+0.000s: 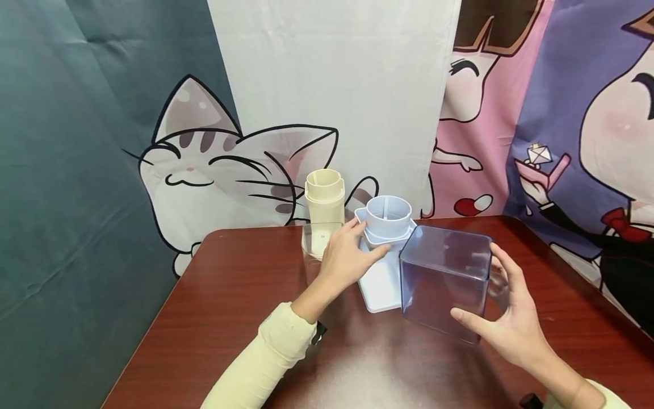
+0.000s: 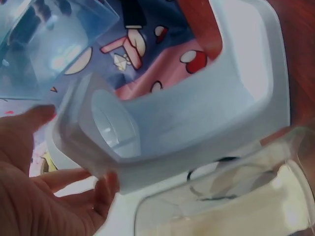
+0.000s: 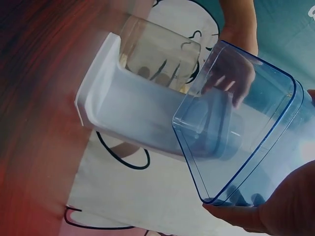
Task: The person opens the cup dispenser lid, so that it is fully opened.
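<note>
In the head view my right hand point(image 1: 516, 318) grips a clear blue plastic box point(image 1: 444, 284) at its right side, thumb in front and fingers behind. The box is held tilted above the table, its open rim showing in the right wrist view. To its left stands a light blue plastic dispenser stand point(image 1: 380, 284) with a round collar on top and a flat base. My left hand point(image 1: 347, 253) holds the upper part of this stand, fingers at its left side and thumb toward the front. In the left wrist view, the fingertips point(image 2: 112, 182) touch the stand's edge.
Behind my left hand stands a cream dispenser point(image 1: 325, 199) with a clear container, partly hidden by the hand. All of it is on a reddish-brown wooden table point(image 1: 214, 318). Cartoon-printed cloth point(image 1: 332, 68) hangs behind the table's back edge.
</note>
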The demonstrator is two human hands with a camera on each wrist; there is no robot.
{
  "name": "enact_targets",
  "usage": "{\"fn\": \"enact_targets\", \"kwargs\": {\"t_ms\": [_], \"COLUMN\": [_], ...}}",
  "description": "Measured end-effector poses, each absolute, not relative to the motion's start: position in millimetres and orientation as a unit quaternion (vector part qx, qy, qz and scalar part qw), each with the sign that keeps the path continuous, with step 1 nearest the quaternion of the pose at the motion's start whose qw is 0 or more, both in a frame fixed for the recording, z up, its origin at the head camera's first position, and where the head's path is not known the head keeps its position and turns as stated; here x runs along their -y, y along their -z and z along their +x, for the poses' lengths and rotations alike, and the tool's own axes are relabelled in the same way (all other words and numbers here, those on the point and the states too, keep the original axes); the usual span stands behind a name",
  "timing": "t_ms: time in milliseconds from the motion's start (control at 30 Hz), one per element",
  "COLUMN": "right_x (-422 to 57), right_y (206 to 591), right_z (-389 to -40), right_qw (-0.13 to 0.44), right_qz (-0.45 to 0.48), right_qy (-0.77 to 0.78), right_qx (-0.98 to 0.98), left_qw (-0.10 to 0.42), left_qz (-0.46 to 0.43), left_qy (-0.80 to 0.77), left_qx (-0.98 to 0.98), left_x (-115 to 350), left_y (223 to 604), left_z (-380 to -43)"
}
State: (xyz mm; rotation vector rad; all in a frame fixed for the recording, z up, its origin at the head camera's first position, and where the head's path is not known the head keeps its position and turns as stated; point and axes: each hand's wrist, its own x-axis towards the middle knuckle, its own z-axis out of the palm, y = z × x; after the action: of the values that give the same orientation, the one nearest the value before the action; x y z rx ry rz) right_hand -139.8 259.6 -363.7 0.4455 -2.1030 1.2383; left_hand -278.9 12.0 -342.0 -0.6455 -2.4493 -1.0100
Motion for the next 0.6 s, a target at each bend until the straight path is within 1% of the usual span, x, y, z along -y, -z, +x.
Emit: {"fn": "enact_targets", "kwargs": {"t_ms": [167,300,400,600], "right_x": [-259.2,-259.3,-259.1,-256.8], "right_y": [367.4,373.2,377.8,390.7], "right_z": [-142.5,-147.6,-153.1,-163.5], "right_qw": [0.319,0.310,0.297,0.266], "right_qz": [0.163,0.161,0.153,0.129], "right_qy": [-0.470,-0.473,-0.481,-0.475], "right_qx": [0.807,0.809,0.811,0.829], "left_qw": [0.186,0.162,0.140,0.099], "left_qz": [-0.271,-0.272,-0.252,-0.177], "left_qy": [0.385,0.374,0.355,0.310], "left_qx": [0.862,0.872,0.889,0.929], "left_x": [-11.7,-13.4,-17.2,-30.4], "left_y": [335.1,327.8,321.1,310.0], "left_z": [-292.0,-302.8,-310.3,-327.7]}}
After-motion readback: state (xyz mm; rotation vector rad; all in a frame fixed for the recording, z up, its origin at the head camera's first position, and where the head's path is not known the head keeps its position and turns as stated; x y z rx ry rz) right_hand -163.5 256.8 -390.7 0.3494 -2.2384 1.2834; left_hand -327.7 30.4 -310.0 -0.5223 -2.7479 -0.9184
